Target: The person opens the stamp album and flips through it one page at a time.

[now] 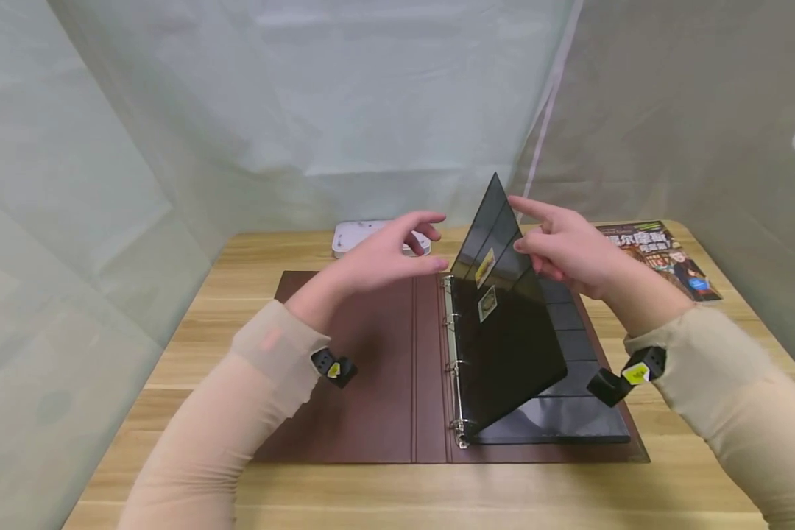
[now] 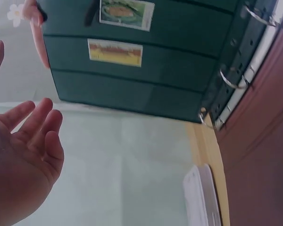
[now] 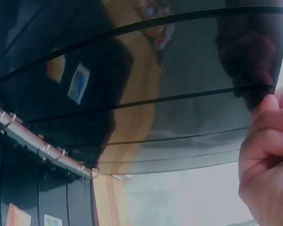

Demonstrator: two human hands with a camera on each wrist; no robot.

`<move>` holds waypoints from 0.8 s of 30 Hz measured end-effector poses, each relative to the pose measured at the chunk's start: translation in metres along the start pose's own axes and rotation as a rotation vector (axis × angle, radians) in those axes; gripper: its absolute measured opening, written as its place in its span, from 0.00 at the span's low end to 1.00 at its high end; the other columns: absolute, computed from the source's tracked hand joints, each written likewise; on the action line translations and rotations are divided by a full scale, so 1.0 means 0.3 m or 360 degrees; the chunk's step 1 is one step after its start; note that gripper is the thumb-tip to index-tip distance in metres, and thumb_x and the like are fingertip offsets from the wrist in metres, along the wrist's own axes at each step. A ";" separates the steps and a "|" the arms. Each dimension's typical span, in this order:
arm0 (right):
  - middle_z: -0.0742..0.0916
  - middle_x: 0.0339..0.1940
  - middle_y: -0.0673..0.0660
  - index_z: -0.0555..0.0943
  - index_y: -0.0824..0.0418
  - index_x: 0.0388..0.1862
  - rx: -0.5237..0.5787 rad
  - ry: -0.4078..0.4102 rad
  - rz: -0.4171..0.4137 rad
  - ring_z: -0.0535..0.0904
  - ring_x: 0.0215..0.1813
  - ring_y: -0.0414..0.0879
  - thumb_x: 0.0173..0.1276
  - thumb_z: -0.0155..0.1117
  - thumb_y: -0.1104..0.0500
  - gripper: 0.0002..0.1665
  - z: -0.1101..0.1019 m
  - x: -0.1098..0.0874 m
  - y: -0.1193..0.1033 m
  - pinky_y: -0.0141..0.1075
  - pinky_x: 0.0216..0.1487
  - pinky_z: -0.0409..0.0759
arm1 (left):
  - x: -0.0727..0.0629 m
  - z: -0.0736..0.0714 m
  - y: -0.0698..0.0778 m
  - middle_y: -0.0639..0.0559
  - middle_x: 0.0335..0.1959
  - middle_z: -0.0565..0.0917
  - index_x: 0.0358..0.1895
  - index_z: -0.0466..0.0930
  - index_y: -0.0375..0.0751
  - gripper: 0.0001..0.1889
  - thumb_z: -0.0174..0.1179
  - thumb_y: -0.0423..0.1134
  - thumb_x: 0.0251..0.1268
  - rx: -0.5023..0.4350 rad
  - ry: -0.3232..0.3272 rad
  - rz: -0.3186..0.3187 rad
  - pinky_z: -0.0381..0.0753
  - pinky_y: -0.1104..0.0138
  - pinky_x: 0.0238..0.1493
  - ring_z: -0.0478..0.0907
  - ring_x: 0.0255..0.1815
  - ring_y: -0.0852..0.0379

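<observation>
Right hand has the black stamp page pinched by its outer edge, tilted up right of the binder rings. Left hand's loosely spread, holding nothing. Sloppy pinch, page probably flops; yanking could tear its holes.

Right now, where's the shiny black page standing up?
In the head view, the shiny black page slants up right of centre from the silver rings of the brown binder, its edge pinched by the right hand.

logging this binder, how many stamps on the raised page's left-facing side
2: in the head view, a yellow stamp in the upper half, a pale stamp just below; none seems hidden.
</observation>
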State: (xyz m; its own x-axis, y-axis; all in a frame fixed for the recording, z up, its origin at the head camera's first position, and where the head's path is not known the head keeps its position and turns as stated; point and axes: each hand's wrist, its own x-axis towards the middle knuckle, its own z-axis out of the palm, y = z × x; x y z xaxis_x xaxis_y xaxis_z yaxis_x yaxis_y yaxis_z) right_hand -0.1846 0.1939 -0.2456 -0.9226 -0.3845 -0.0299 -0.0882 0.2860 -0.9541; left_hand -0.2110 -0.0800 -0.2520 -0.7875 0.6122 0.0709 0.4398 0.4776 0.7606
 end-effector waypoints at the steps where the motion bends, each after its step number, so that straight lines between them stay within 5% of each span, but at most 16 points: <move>1: 0.73 0.12 0.50 0.49 0.51 0.76 0.0011 -0.0003 0.0003 0.62 0.10 0.41 0.69 0.52 0.65 0.40 0.005 0.004 -0.002 0.32 0.12 0.62 | 0.003 0.004 0.004 0.56 0.55 0.71 0.70 0.58 0.51 0.37 0.62 0.53 0.58 -0.0020 0.0003 0.0007 0.73 0.62 0.46 0.70 0.50 0.56; 10: 0.73 0.12 0.50 0.51 0.50 0.76 0.0056 0.0056 0.0062 0.63 0.09 0.40 0.68 0.53 0.64 0.41 0.038 0.023 -0.003 0.31 0.09 0.59 | 0.024 0.043 0.015 0.59 0.57 0.69 0.70 0.57 0.54 0.38 0.62 0.54 0.57 -0.0076 0.0022 0.0007 0.73 0.61 0.47 0.68 0.51 0.59; 24: 0.73 0.12 0.50 0.52 0.54 0.75 0.0262 0.0014 -0.0015 0.64 0.10 0.40 0.68 0.54 0.64 0.40 0.071 0.028 0.006 0.31 0.14 0.64 | 0.068 0.107 0.036 0.48 0.62 0.64 0.73 0.47 0.50 0.43 0.63 0.49 0.59 -0.0316 -0.0033 0.0007 0.76 0.62 0.48 0.71 0.56 0.54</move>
State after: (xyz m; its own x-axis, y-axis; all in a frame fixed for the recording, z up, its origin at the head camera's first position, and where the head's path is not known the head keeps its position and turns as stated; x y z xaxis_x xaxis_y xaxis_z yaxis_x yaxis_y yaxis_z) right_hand -0.1846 0.1725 -0.2539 -0.9255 -0.3784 -0.0190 -0.0347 0.1345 -0.9903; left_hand -0.2085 -0.0420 -0.2629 -0.7757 0.6280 0.0625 0.3477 0.3426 0.8728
